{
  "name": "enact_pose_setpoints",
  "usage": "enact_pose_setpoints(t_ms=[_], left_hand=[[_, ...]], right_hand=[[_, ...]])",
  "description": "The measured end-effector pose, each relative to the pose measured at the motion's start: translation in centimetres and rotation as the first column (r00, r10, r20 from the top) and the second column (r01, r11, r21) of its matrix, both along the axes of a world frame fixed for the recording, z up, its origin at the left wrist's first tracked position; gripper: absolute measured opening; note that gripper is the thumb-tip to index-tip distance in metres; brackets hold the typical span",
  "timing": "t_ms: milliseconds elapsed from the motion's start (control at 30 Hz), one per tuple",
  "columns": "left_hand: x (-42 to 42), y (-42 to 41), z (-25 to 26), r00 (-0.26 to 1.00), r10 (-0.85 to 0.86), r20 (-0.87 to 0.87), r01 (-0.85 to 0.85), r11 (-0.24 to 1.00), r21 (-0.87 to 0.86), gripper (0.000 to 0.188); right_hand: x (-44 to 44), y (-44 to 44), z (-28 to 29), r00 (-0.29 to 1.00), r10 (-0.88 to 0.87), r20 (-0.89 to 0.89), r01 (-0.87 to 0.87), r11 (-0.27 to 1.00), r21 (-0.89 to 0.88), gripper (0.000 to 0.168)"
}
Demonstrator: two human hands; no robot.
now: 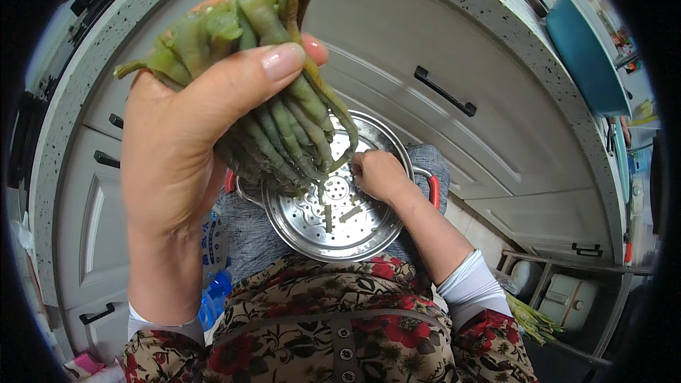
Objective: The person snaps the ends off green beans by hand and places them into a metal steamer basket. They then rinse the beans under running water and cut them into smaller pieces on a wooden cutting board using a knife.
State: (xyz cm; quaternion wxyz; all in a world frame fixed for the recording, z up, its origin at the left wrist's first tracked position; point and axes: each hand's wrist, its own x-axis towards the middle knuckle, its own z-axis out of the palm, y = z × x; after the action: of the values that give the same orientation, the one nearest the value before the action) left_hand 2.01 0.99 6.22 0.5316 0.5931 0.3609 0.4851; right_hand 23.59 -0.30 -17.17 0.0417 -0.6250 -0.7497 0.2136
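My left hand (186,111) is raised close to the camera, clasping a thick bunch of wet green long beans (276,111). Thumb and fingers wrap around the bunch, with cut ends sticking up and the rest hanging down. Below it, on my lap, rests a stainless steel steamer tray (303,239) with punched holes and red-gripped side handles. A few short bean pieces (350,215) lie in it. Over the tray's right side, my right hand (380,174) has curled fingers beside a looping bean; its fingertips are mostly hidden, so I cannot tell whether it pinches anything.
Grey cabinet doors and drawers with black handles (445,91) curve around in front, under a speckled countertop (532,21). A blue-green pan (585,58) stands there at right. A blue plastic bottle (215,298) is left of my lap; a rack (606,330) with green stalks (532,319) stands lower right.
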Motion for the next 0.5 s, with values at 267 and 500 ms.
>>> enact_pose_setpoints(t_ms=[267,500], left_hand=[[-0.6,-0.2,0.0,0.999,0.004,-0.032,-0.005,1.000,-0.015,0.045],[-0.7,0.1,0.1,0.999,-0.012,-0.043,0.012,1.000,-0.009,0.045]], right_hand=[[-0.8,0.9,-0.5,0.998,0.060,0.024,-0.058,0.995,-0.087,0.020],[-3.2,0.7,-0.4,0.935,0.059,-0.350,-0.070,0.997,-0.018,0.016]])
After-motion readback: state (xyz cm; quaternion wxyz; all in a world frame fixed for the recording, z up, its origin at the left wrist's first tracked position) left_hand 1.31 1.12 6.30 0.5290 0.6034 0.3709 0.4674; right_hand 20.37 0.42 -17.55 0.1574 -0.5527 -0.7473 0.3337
